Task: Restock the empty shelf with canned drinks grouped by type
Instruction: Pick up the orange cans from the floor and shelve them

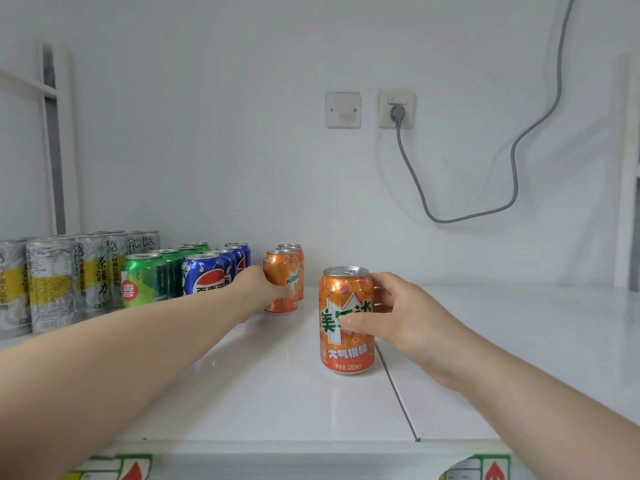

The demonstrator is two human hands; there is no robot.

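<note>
Right hand (pixel 405 317) is clamped on the loose orange can (pixel 346 344), thumb across the label, fingers behind; the can stands upright on the shelf (pixel 519 341), just at 9 o'clock of the seam (pixel 398 393). Left hand (pixel 265 289) reaches to 11 o'clock and wraps the front row can (pixel 282 268) of the orange row (pixel 296 263); its fingertips are blurred, so the grip looks closed but light. Risk 1: the shelf is glossy, so a fast slide toward 10 o'clock could knock the row backward or sideways into the blue cans (pixel 207 275). Risk 2: both hands meet in 1 narrow gap, and the left wrist could clip the blue cans as it draws out. Risk 3: dragging across the seam could catch the can's base and tip it. Risk 4: setting it beside, not in line with, the row would blur the grouping. Further toward 9 o'clock stand green cans (pixel 149 278) and tall silver cans (pixel 52 282). Surface: white, shiny, 2 panels. Room: a pale wall, a blank plate (pixel 343 109), a socket (pixel 397 110) with a grey cable (pixel 512 174) looping toward 1 o'clock.
</note>
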